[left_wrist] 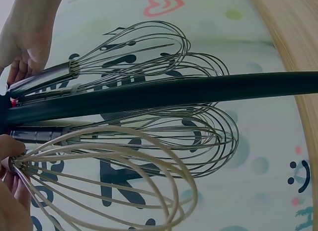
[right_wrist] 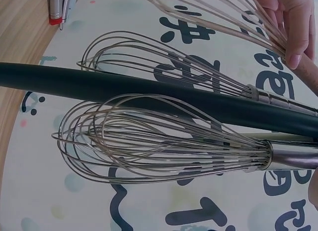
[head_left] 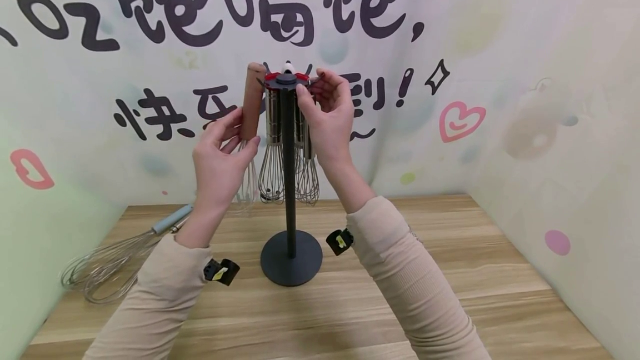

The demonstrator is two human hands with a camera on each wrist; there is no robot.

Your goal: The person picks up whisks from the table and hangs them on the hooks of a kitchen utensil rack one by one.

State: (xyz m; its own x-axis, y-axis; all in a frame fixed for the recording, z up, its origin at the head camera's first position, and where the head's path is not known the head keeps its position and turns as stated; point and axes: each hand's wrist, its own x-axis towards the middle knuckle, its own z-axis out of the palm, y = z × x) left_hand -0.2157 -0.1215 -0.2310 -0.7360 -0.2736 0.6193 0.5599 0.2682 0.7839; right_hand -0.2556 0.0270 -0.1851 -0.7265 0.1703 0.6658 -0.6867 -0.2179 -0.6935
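Note:
My left hand [head_left: 220, 154] pinches a whisk by its brown wooden handle [head_left: 253, 101]; the whisk hangs upright, wires down, at the left side of a black utensil rack [head_left: 290, 193]. Pale wires fan out below that hand in the left wrist view. At the rack's top, my right hand [head_left: 332, 113] pinches the edge of the dark hook disc [head_left: 286, 81] between thumb and curled fingers. Several whisks with shiny metal handles [head_left: 273, 118] hang from the disc, their wire loops down. Whether the wooden-handled whisk is on a hook cannot be told.
The rack's round base [head_left: 291, 268] stands on a wood-grain table [head_left: 390, 293]. More whisks lie at the table's left, one with a light blue handle [head_left: 172, 219]. A printed wall cloth [head_left: 410, 165] hangs close behind.

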